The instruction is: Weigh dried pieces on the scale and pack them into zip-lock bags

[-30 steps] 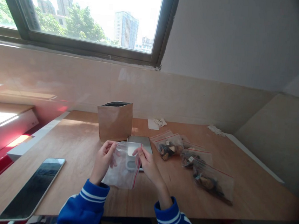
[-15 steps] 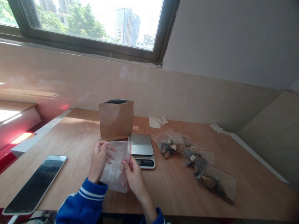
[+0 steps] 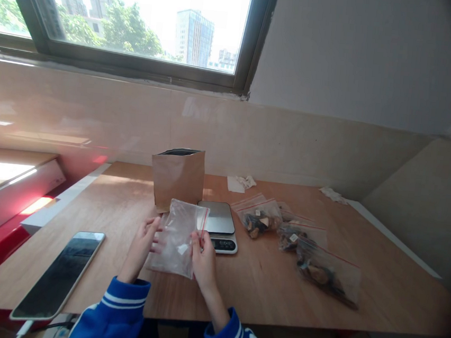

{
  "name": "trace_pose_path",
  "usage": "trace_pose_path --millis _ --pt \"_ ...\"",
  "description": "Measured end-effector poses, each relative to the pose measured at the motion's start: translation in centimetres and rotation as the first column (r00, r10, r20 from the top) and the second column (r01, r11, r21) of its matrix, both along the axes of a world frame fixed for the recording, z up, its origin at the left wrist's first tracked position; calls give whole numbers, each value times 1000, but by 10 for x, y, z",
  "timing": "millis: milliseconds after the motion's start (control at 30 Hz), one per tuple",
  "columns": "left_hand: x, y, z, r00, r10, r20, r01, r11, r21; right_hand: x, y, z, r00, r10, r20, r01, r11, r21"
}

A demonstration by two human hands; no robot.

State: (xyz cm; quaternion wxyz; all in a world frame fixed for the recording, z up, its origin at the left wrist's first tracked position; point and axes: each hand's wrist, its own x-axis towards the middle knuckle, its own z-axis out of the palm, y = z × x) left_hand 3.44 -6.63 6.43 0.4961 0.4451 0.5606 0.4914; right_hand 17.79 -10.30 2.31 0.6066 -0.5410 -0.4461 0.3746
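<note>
Both of my hands hold an empty clear zip bag (image 3: 177, 233) with a red seal line, upright above the wooden table (image 3: 262, 284). My left hand (image 3: 142, 243) grips its left edge, fingers curled round it. My right hand (image 3: 202, 257) pinches the right side by the red strip. Just behind the bag sits a small digital scale (image 3: 220, 226) with a steel platform. An open brown paper bag (image 3: 177, 177) stands behind that.
Three filled zip bags of dark dried pieces (image 3: 260, 219) (image 3: 296, 238) (image 3: 327, 274) lie to the right of the scale. A phone (image 3: 59, 275) lies face up at the front left. Crumpled paper scraps (image 3: 240, 182) (image 3: 332, 194) rest near the back wall.
The bag has tilted and moved slightly right and up; my right hand slid from the bag's top corner down its right edge. The view shifted a little.
</note>
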Motion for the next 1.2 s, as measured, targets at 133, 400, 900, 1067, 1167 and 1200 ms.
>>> trace_pose_path --millis 133,400,900,1067,1167,1200 --pt "-7 -3 -9 994 -94 -55 97 994 44 -2 4 -5 1000 25 -11 -25 1000 -9" --pt "-36 13 -18 992 -53 -115 71 984 161 53 12 -2 992 115 45 -109 987 -119" --pt "-32 30 -66 919 -99 -383 201 950 239 192 27 -49 446 -399 801 359 900 249" --pt "-25 27 -77 884 101 -457 81 929 362 195 14 -28 622 -473 624 377 880 291" --pt "-24 31 -80 838 174 -517 65 909 411 186 -4 -16 711 -479 515 412 877 247" --pt "-24 33 -79 833 160 -530 83 910 405 183 -11 -14 729 -482 486 433 874 218"
